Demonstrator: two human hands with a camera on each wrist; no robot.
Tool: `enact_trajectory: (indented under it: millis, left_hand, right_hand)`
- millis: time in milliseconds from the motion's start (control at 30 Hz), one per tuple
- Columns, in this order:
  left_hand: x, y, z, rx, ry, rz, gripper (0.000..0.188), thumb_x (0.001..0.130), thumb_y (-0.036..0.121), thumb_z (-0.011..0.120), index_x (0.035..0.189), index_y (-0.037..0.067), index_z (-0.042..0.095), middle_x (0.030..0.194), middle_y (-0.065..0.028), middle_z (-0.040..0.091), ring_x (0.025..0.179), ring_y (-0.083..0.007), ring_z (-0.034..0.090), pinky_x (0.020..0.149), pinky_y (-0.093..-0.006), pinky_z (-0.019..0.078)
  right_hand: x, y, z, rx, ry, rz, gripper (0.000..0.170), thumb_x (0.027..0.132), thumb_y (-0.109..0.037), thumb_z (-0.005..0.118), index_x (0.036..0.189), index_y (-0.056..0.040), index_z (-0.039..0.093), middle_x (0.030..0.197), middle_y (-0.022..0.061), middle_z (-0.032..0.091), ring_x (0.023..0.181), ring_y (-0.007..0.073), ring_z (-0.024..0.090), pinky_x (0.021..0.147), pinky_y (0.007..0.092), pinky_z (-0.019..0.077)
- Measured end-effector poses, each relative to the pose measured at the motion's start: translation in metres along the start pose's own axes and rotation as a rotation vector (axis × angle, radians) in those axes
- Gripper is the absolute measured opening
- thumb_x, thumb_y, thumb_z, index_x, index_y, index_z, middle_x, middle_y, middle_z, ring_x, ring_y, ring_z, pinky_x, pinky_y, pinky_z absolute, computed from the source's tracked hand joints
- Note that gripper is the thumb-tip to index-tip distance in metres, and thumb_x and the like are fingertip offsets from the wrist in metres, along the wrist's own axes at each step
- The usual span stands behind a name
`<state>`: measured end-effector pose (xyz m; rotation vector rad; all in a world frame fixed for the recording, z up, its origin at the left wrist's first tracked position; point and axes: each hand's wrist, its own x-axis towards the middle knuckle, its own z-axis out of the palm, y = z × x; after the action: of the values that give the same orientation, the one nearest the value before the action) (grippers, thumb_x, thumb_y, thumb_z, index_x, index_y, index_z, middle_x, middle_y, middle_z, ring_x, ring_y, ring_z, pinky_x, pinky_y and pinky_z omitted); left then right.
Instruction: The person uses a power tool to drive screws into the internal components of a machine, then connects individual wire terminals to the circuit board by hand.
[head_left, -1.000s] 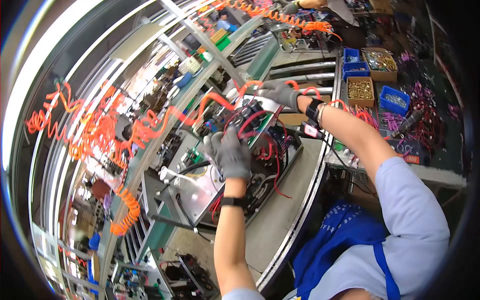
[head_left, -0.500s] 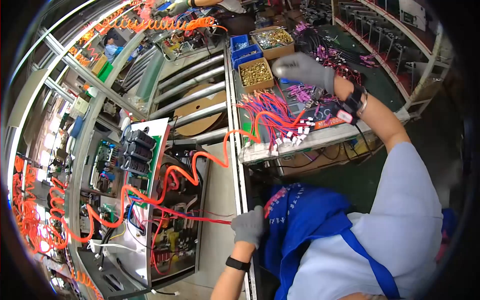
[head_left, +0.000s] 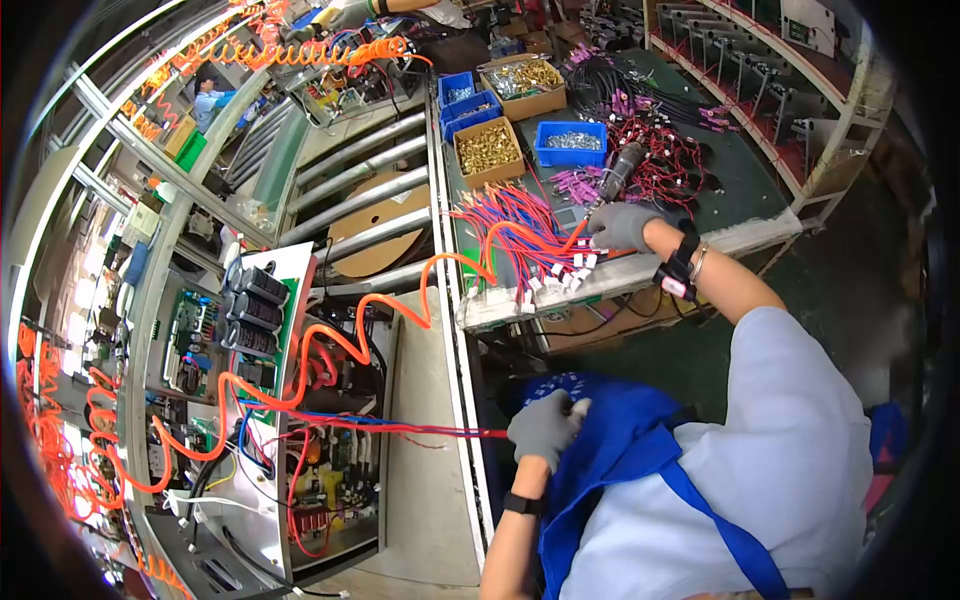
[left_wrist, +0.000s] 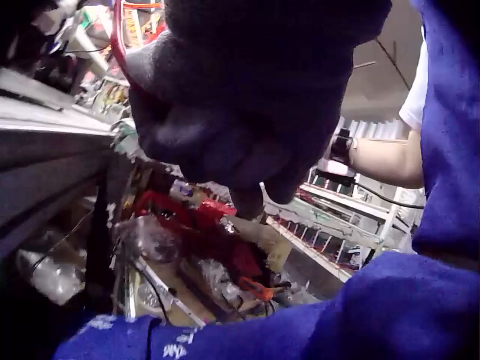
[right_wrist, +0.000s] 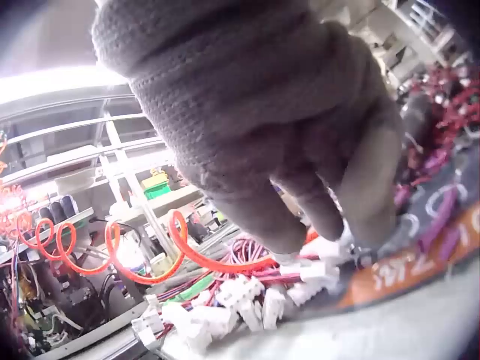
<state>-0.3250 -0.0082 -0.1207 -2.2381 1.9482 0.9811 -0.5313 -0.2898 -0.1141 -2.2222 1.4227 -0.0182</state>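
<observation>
Several wires [head_left: 455,431] run toward mid-left from our left hand [head_left: 542,428], curled round them.
Right of centre, our right hand [head_left: 620,228] bends over connectors [head_left: 560,276]; grip unclear.

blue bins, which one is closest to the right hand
The blue bin right of the box of brass-coloured parts; the other two sit side by side farther back.

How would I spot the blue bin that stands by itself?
Find the green-topped workbench, then its nearer cardboard box of brass-coloured parts. Just right of that sits the blue bin of silvery parts, apart from the other two blue bins.
</observation>
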Motion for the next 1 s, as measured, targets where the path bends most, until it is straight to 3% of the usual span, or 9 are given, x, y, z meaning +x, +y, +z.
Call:
enact_trajectory:
  millis: [133,233,333,433,567,700,767,833,1000]
  left_hand:
    - [0.01,0.01,-0.013,-0.029,-0.017,0.13,0.046,0.082,0.058,0.063,0.103,0.018,0.071,0.091,-0.0064,0.072,0.091,-0.0279,0.069,0.075,-0.0395,0.052]
    - [0.012,-0.001,-0.015,-0.24,-0.015,0.13,0.042,0.084,0.05,0.067,0.102,0.013,0.07,0.084,-0.0052,0.071,0.081,-0.0207,0.069,0.071,-0.035,0.0511]
    - [0.033,-0.022,0.026,-0.835,-0.146,0.311,0.034,0.086,0.035,0.071,0.098,0.004,0.07,0.077,-0.0014,0.065,0.069,-0.0106,0.059,0.063,-0.0267,0.0469]
    - [0.041,-0.021,0.04,-0.88,-0.154,0.265,0.026,0.089,0.025,0.067,0.098,0.0,0.069,0.076,0.0006,0.061,0.065,-0.0072,0.053,0.059,-0.0236,0.0439]
    - [0.052,-0.039,0.028,-1.477,-0.106,0.316,0.044,0.095,0.038,0.058,0.112,-0.002,0.062,0.075,-0.0031,0.062,0.062,-0.0094,0.055,0.057,-0.0237,0.0429]
    - [0.051,-0.005,0.069,-2.038,-0.21,0.302,0.061,0.095,0.049,0.054,0.127,-0.002,0.051,0.108,-0.015,0.062,0.101,-0.0253,0.061,0.093,-0.0378,0.047]
    - [0.058,-0.002,0.098,-1.944,-0.372,0.272,0.06,0.094,0.048,0.055,0.129,-0.001,0.05,0.122,-0.0175,0.058,0.112,-0.0294,0.057,0.102,-0.0431,0.0423]
    - [0.052,0.0,0.086,-1.745,-0.363,0.353,0.058,0.095,0.045,0.054,0.131,0.0,0.048,0.122,-0.0149,0.059,0.112,-0.0269,0.058,0.101,-0.0412,0.0428]
    - [0.049,0.02,0.008,-0.411,0.422,0.569,0.065,0.088,0.039,0.061,0.139,0.003,0.042,0.133,-0.0161,0.053,0.123,-0.0316,0.051,0.102,-0.0418,0.0392]
  right_hand:
    - [0.012,0.027,0.017,0.336,0.012,0.069,0.031,0.079,-0.022,0.072,0.103,-0.0025,0.07,0.084,0.0121,0.071,0.079,0.0196,0.067,0.073,0.0359,0.0518]
    - [-0.005,0.008,0.003,0.286,0.07,0.147,0.029,0.082,-0.023,0.068,0.104,-0.0045,0.069,0.089,0.0127,0.071,0.082,0.024,0.067,0.075,0.0372,0.052]
    - [-0.012,-0.007,-0.002,-0.141,0.317,-0.013,0.025,0.086,-0.025,0.063,0.102,-0.0062,0.069,0.095,0.0144,0.069,0.087,0.0301,0.066,0.078,0.04,0.0514]
    - [0.003,0.013,0.002,-0.035,0.146,-0.051,0.036,0.087,-0.03,0.059,0.118,-0.0107,0.064,0.105,0.0155,0.068,0.1,0.0342,0.063,0.087,0.0426,0.0495]
    - [0.003,0.011,0.01,-0.077,0.051,-0.094,0.032,0.087,-0.025,0.057,0.113,-0.0089,0.067,0.106,0.0172,0.067,0.1,0.0336,0.064,0.088,0.0424,0.049]
    - [0.003,-0.009,-0.004,-0.099,-0.099,-0.018,0.027,0.08,-0.022,0.06,0.099,-0.007,0.072,0.094,0.016,0.07,0.084,0.0305,0.067,0.079,0.0407,0.0518]
    - [-0.004,-0.02,-0.02,-0.052,-0.184,0.101,0.027,0.077,-0.022,0.062,0.096,-0.0076,0.073,0.086,0.0141,0.071,0.077,0.029,0.068,0.074,0.0398,0.0528]
    - [-0.002,-0.009,-0.022,-0.088,0.003,0.005,0.026,0.072,-0.024,0.064,0.088,-0.0065,0.073,0.077,0.0126,0.07,0.072,0.0269,0.067,0.069,0.0381,0.0527]
    - [-0.013,-0.011,-0.041,-0.06,0.132,-0.111,0.025,0.068,-0.024,0.068,0.081,-0.0034,0.072,0.077,0.0141,0.07,0.07,0.0261,0.067,0.069,0.0368,0.0526]
